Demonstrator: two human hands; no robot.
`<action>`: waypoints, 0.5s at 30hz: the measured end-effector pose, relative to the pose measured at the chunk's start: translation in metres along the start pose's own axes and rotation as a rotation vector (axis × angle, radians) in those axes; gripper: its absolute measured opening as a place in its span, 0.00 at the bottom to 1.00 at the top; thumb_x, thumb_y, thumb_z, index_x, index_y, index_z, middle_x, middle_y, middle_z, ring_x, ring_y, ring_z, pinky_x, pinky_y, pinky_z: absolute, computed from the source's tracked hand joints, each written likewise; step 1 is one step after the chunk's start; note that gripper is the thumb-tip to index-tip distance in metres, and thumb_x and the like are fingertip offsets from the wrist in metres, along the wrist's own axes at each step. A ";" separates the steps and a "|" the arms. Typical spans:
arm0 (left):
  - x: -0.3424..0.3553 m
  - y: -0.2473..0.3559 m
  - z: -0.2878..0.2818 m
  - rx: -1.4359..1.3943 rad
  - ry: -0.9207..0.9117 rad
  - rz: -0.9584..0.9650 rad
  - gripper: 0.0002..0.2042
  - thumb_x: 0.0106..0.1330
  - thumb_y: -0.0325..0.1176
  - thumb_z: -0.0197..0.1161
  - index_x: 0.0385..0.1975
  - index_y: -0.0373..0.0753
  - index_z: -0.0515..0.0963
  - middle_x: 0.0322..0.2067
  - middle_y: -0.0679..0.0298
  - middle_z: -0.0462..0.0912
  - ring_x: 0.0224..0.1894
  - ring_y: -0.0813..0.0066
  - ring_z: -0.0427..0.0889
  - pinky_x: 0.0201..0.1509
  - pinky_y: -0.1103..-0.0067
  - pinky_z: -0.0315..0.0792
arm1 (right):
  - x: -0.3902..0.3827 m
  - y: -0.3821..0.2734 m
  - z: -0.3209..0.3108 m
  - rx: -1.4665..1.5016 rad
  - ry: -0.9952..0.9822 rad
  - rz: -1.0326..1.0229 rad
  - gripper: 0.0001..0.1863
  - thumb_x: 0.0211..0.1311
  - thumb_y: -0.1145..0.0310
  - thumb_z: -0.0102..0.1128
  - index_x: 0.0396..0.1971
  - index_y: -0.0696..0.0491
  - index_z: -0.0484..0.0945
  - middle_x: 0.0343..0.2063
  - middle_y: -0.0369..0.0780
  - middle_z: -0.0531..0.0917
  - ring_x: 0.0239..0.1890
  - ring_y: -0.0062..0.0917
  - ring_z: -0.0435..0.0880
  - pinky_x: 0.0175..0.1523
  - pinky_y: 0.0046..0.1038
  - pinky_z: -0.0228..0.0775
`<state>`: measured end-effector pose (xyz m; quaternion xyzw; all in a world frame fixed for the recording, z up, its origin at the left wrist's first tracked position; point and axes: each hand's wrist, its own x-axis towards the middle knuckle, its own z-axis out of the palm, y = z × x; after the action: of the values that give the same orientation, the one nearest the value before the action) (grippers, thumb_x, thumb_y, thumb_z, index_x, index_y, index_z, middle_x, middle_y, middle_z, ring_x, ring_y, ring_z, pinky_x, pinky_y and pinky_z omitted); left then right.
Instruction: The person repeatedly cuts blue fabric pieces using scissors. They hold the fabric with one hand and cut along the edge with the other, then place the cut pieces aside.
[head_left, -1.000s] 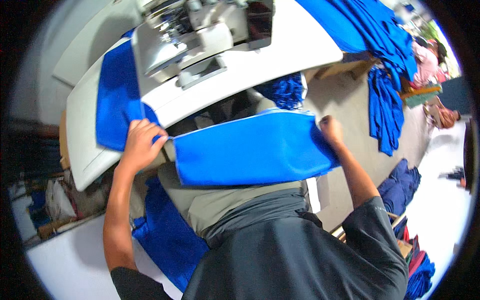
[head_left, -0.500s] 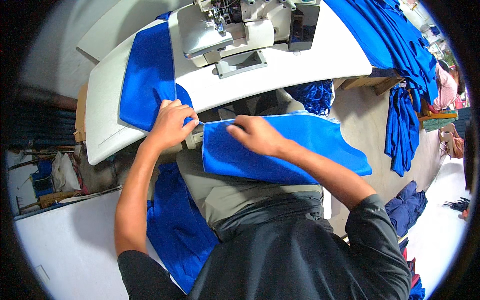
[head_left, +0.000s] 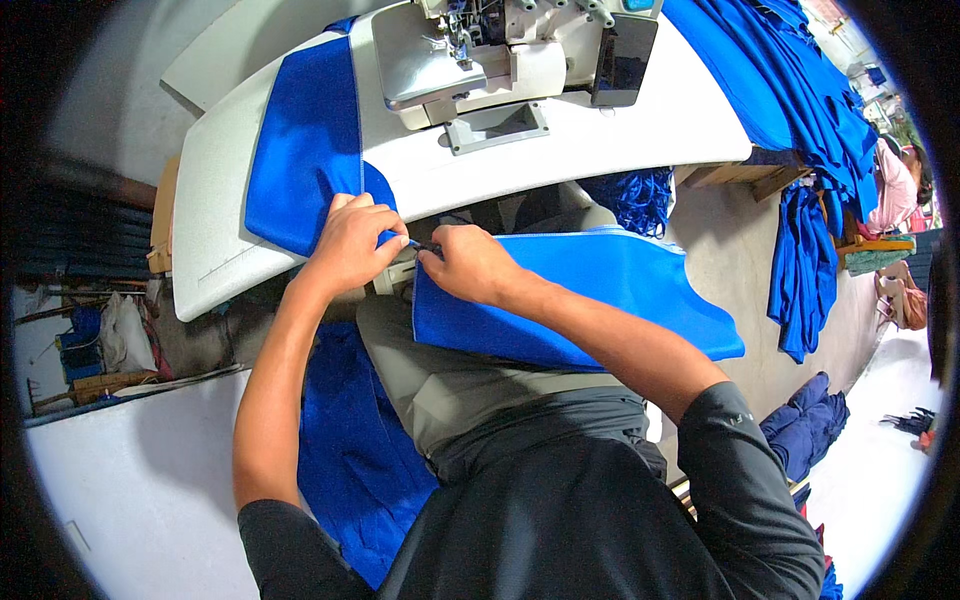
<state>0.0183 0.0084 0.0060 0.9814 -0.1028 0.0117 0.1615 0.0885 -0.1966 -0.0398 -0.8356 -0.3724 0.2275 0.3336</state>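
White table (head_left: pixel 620 140) above greyish floor (head_left: pixel 725 225)

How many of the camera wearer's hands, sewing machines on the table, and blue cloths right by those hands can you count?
Hands: 2 (left hand, right hand)
Sewing machine: 1
Blue cloths: 2 (upper cloth on the table, lap cloth)
Total: 5

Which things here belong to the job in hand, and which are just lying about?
Job in hand:
- upper blue fabric panel on the white tabletop, pinched by the left hand
- lower blue fabric panel, right hand at its corner
- probably the sewing machine

Seemingly lying about:
- tangled blue strips
- navy cloth bundle, far right
- whitish bag, far left
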 end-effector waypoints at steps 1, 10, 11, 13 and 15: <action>0.000 0.000 0.000 0.000 -0.002 -0.003 0.05 0.62 0.36 0.71 0.30 0.43 0.84 0.31 0.63 0.83 0.41 0.62 0.78 0.53 0.67 0.65 | 0.001 0.000 0.001 -0.006 -0.003 0.004 0.20 0.65 0.56 0.63 0.33 0.63 0.84 0.33 0.59 0.86 0.41 0.56 0.87 0.51 0.52 0.79; 0.000 0.001 -0.001 -0.022 0.000 -0.011 0.05 0.63 0.36 0.70 0.31 0.44 0.85 0.32 0.64 0.84 0.40 0.63 0.77 0.53 0.68 0.64 | -0.002 0.003 0.003 -0.008 -0.095 0.017 0.20 0.67 0.57 0.61 0.31 0.62 0.85 0.32 0.58 0.86 0.40 0.54 0.87 0.49 0.50 0.79; -0.001 0.001 -0.001 -0.035 -0.003 -0.023 0.05 0.63 0.36 0.70 0.31 0.43 0.85 0.32 0.64 0.84 0.41 0.63 0.78 0.54 0.68 0.64 | -0.007 0.007 0.001 0.028 -0.121 -0.018 0.20 0.68 0.56 0.62 0.31 0.62 0.85 0.31 0.57 0.86 0.38 0.54 0.87 0.47 0.49 0.78; -0.003 0.000 -0.002 -0.086 0.007 -0.052 0.06 0.65 0.36 0.69 0.31 0.42 0.84 0.32 0.63 0.84 0.41 0.64 0.78 0.55 0.68 0.65 | -0.024 0.023 -0.010 0.095 -0.169 -0.088 0.21 0.69 0.56 0.64 0.33 0.63 0.83 0.28 0.57 0.85 0.34 0.53 0.85 0.42 0.48 0.76; -0.008 -0.004 -0.004 -0.159 0.028 -0.093 0.06 0.66 0.35 0.69 0.32 0.40 0.83 0.33 0.62 0.83 0.42 0.63 0.80 0.55 0.68 0.67 | -0.045 0.043 -0.021 0.120 -0.196 -0.107 0.24 0.69 0.51 0.63 0.34 0.62 0.84 0.30 0.57 0.85 0.35 0.54 0.86 0.44 0.49 0.77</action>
<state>0.0111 0.0148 0.0080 0.9690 -0.0555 0.0098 0.2405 0.0937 -0.2609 -0.0509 -0.7668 -0.4333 0.3117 0.3566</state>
